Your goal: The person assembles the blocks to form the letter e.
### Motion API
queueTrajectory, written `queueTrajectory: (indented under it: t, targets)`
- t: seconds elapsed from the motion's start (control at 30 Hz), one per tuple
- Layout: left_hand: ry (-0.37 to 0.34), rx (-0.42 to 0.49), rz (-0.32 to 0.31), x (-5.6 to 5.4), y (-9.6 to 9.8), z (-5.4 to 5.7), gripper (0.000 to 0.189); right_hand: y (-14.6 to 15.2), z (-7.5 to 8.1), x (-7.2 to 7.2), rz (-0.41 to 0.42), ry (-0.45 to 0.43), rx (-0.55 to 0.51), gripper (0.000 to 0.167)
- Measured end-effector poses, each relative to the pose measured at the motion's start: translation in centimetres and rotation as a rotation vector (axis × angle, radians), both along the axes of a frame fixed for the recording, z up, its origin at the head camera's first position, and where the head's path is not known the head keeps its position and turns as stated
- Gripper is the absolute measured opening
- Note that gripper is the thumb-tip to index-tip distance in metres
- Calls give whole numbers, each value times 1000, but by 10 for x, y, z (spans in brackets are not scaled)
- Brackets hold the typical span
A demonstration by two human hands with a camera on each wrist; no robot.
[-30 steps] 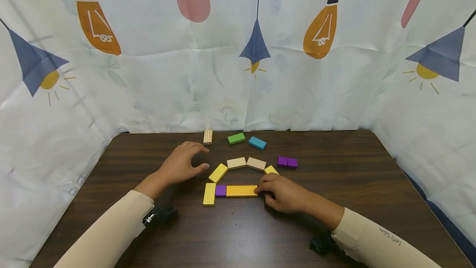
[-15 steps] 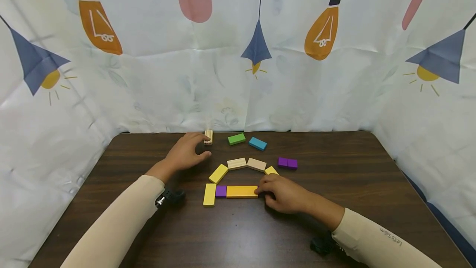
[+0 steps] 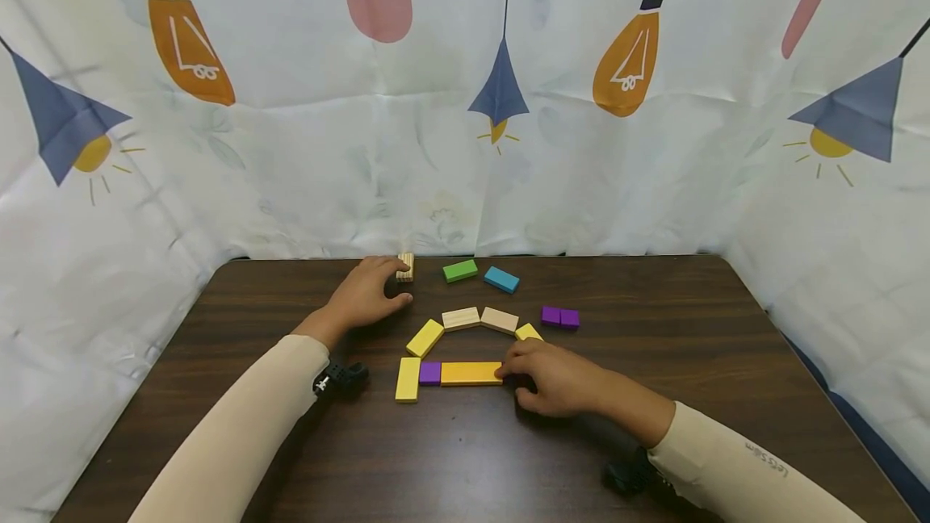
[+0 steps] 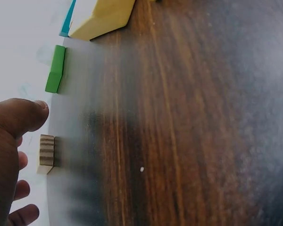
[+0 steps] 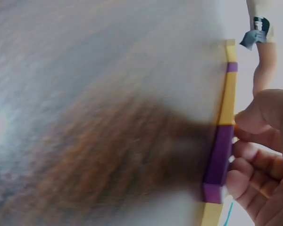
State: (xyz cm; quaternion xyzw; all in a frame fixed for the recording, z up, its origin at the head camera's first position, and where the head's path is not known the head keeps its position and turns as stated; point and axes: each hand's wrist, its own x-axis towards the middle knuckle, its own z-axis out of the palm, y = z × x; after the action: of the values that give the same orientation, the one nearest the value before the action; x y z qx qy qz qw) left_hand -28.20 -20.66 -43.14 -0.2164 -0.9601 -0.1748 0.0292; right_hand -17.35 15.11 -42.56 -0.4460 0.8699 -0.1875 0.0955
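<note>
Out on the left, the left hand (image 3: 366, 290) reaches toward the table's (image 3: 291, 442) far edge, thumb apart, fingers loose, nothing in its grasp! Its fingertips hover right by the striped wooden block (image 4: 46, 149); whether they touch it, I can't tell. Nearer, an upright-set yellow block (image 3: 408, 380) lies with a slanting yellow block (image 3: 425, 338) just beyond and a purple square (image 3: 430, 374) against its right side. Then comes the long orange block (image 3: 471, 374), flush with that square. Two pale blocks (image 3: 461, 319) arch behind it, green block (image 3: 460, 270) and blue block (image 3: 501, 279) farther back. And here's the right hand (image 3: 555, 379), fingers bent against the purple block (image 5: 219, 155) at the orange one's right end; gripping or merely resting, I can't say. Beyond it sit two purple pieces (image 3: 560, 317), side by side.
</note>
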Motion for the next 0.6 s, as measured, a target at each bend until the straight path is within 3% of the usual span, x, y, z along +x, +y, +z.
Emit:
queueTrajectory:
  t: [0.27,0.6]
  targets:
    - [3,-21,-8,0,-2,0,58,-5,10,2,-1,2,95,37]
    - [12,-11,-21,0,-6,-3,58,-8,14,5,-4,54,118,34]
